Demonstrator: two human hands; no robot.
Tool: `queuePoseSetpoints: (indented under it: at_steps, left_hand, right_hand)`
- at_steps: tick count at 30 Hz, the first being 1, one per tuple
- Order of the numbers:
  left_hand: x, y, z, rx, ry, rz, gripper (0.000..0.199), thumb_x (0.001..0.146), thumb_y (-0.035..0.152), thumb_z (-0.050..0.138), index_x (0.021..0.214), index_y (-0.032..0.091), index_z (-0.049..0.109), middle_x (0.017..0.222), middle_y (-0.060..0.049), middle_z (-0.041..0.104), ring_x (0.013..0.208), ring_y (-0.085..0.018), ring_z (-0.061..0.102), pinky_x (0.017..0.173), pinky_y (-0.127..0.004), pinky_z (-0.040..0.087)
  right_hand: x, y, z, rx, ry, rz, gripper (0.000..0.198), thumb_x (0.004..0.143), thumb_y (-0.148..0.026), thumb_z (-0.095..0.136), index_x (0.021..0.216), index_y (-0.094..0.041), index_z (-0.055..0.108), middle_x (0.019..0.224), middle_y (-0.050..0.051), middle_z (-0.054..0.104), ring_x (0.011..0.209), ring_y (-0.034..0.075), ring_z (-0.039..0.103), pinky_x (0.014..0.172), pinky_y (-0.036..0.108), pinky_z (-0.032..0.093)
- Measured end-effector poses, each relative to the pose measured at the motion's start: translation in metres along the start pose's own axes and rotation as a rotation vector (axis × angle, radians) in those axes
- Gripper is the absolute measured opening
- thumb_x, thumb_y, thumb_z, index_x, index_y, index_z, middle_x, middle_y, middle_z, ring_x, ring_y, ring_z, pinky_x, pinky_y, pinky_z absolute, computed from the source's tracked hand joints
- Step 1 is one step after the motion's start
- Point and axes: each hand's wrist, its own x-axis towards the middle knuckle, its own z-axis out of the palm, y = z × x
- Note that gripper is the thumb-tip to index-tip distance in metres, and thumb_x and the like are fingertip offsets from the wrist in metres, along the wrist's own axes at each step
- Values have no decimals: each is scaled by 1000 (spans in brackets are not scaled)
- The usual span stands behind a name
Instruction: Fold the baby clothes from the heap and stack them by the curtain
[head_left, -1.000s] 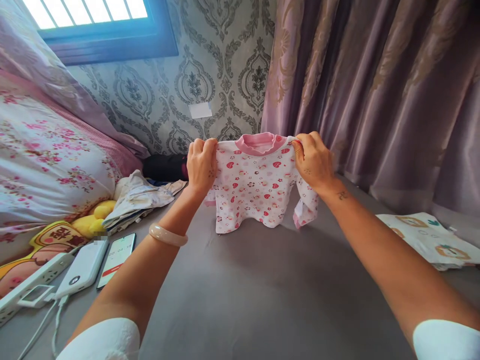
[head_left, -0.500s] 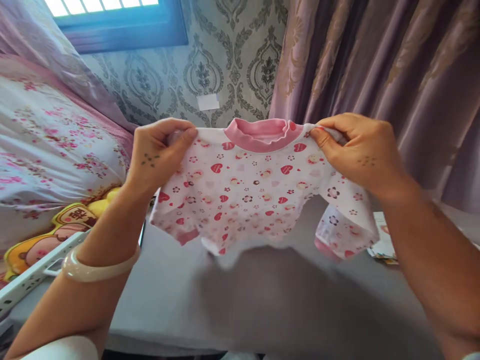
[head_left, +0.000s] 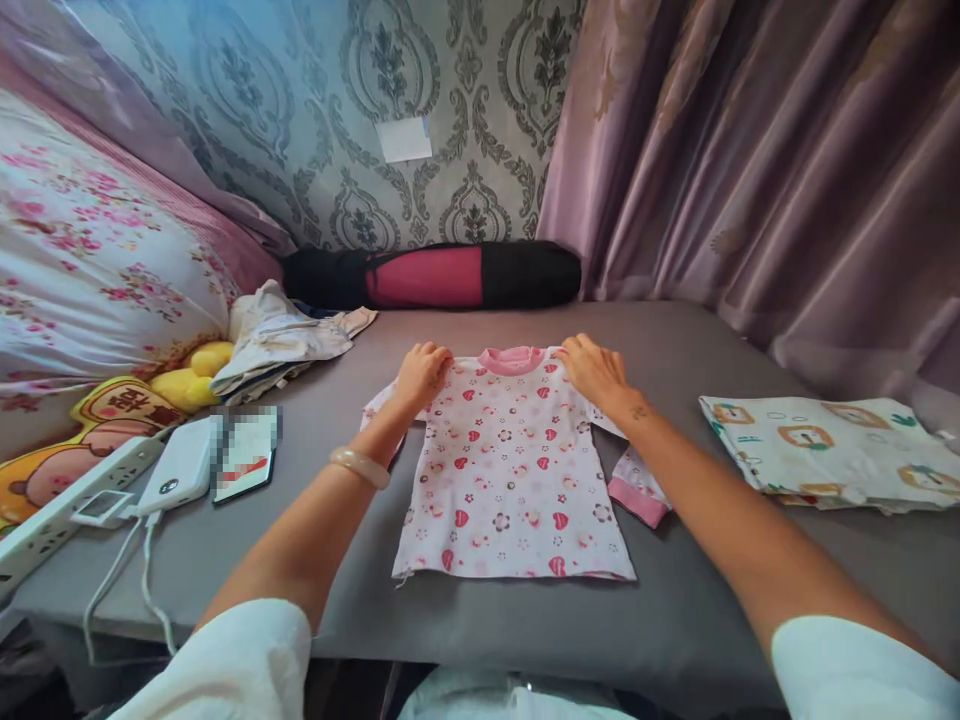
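A small white long-sleeved shirt [head_left: 517, 480] with red hearts, flowers and a pink collar lies spread on the grey surface [head_left: 360, 620], collar away from me. My left hand [head_left: 424, 375] pinches its left shoulder, with the fingers closed on the cloth. At the other shoulder my right hand [head_left: 596, 368] is also closed on the fabric. The right sleeve's pink cuff [head_left: 637, 500] shows beside the body, folded down. My left forearm covers most of the left sleeve.
At left sit a clothes pile [head_left: 289, 335], a phone [head_left: 246, 455], a white power bank [head_left: 180, 465], a power strip [head_left: 75, 500] and a yellow plush toy [head_left: 112, 420]. A folded patterned cloth [head_left: 832, 450] lies right. A black-and-red roll [head_left: 427, 275] rests along the wall.
The shirt has come down from the air onto the grey surface and now lies flat. Both hands moved down with it, still gripping the shoulders. My view has tilted downward.
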Motion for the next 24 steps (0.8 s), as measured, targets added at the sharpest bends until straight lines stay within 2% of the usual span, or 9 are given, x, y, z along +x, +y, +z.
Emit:
queuePoseSetpoints:
  at_steps: [4,9,14,20,24]
  left_hand:
    - [0,-5,42,88,-9,-3,31,97,25,37,105,18,66,100,-14,64,94,-28,53,81,-40,38]
    - [4,-22,65,180,-16,28,30,97,25,37,108,21,64,101,-12,65,98,-28,52,81,-41,34]
    - [18,-38,74,178,-52,5,31,97,24,37,108,21,66,100,-12,65,97,-28,52,81,-40,32]
    - [47,-44,74,159,-50,-51,37,99,29,32,110,19,66,103,-14,65,100,-29,53,83,-40,31]
    - [59,-41,77,113,-145,-104,35,98,28,34,107,19,67,105,-14,66,103,-29,55,84,-40,31]
  right_hand:
    - [0,-1,43,-63,-79,32,34,104,-35,30,110,-16,58,110,14,62,94,24,64,67,30,40]
    - [13,2,72,-63,-156,73,35,104,-37,28,113,-16,55,114,14,61,101,24,62,75,29,41]
    - [35,0,88,-18,-214,82,35,105,-36,27,115,-16,54,117,14,61,104,24,62,79,31,42]
    - [67,2,94,20,-224,95,37,105,-36,26,118,-16,55,119,14,61,107,25,61,82,33,43]
    - [76,5,99,28,-277,102,37,103,-34,29,118,-15,58,119,16,61,106,26,60,84,35,43]
